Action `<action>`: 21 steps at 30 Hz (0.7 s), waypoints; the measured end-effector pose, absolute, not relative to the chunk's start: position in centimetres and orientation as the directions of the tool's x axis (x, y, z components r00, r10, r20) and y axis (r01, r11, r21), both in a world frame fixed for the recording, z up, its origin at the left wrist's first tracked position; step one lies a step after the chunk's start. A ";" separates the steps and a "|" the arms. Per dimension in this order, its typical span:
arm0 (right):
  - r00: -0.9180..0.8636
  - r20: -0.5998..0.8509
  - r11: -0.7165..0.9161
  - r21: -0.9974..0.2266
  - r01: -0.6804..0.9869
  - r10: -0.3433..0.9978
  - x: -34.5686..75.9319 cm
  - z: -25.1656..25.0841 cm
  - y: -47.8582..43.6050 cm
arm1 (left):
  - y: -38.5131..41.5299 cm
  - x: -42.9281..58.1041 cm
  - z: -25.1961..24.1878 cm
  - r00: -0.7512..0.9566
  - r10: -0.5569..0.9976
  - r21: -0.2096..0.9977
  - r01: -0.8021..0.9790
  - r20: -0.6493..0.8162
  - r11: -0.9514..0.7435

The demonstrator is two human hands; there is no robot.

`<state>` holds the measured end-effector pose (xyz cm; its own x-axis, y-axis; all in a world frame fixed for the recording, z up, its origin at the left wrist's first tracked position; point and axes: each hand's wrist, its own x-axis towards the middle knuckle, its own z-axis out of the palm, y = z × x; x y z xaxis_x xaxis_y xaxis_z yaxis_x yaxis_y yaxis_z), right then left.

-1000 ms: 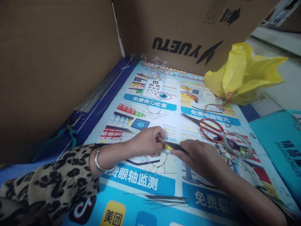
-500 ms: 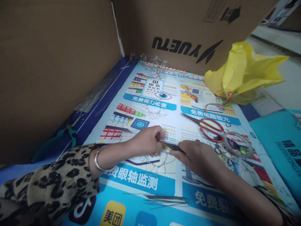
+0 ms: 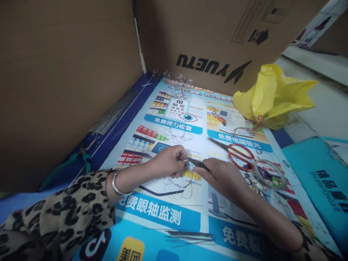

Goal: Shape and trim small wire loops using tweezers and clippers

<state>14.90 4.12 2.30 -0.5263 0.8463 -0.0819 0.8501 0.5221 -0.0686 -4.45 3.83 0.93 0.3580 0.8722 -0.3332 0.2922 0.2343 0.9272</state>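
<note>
My left hand [image 3: 174, 161], with a silver bangle at the wrist, is closed in a pinch on a thin wire [image 3: 186, 160] whose pale end sticks out by the fingertips. Dark-jawed pliers [image 3: 198, 164] lie in the grip of my right hand [image 3: 224, 175], their tips pointing left at the wire, close to my left fingers. Whether the jaws touch the wire, I cannot tell. Just below the hands is a loose ring of thin wire loops [image 3: 179, 187] with tiny reddish bits; a similar looped wire piece [image 3: 178, 134] lies farther back on the printed poster [image 3: 205, 203].
Orange-handled scissors [image 3: 240, 156] and a clear tape roll [image 3: 270, 174] lie at right, before a yellow bag [image 3: 272, 96]. Teal-handled pliers [image 3: 81, 157] and a wire bundle [image 3: 108, 116] sit left. Dark wire lengths [image 3: 189, 236] lie in front. Cardboard walls [image 3: 163, 36] stand behind.
The pliers' tips have drawn slightly away from my left fingers, and a pale wire end now shows between them. The whole view has shifted a little.
</note>
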 end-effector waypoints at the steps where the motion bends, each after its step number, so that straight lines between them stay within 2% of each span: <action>1: -0.520 -0.082 0.516 -0.063 0.854 0.850 14.7 2.4 4.5 | 4.1 -4.6 1.0 0.346 0.886 0.937 0.270 -0.309 0.222; 12: -0.524 -0.087 0.515 -0.108 0.850 0.847 12.7 3.5 7.7 | 6.3 -5.8 0.3 0.222 0.952 0.971 0.157 -0.212 0.179; 21: -0.556 -0.113 0.538 -0.159 0.828 0.823 12.3 2.6 9.0 | 6.7 -6.0 -0.1 0.252 0.934 0.958 0.197 -0.254 0.208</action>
<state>12.29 8.96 2.61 -0.5563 0.8232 -0.1133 0.8280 0.5376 -0.1595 -6.02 6.72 -0.06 0.2523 0.9337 -0.2542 0.1975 0.2075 0.9581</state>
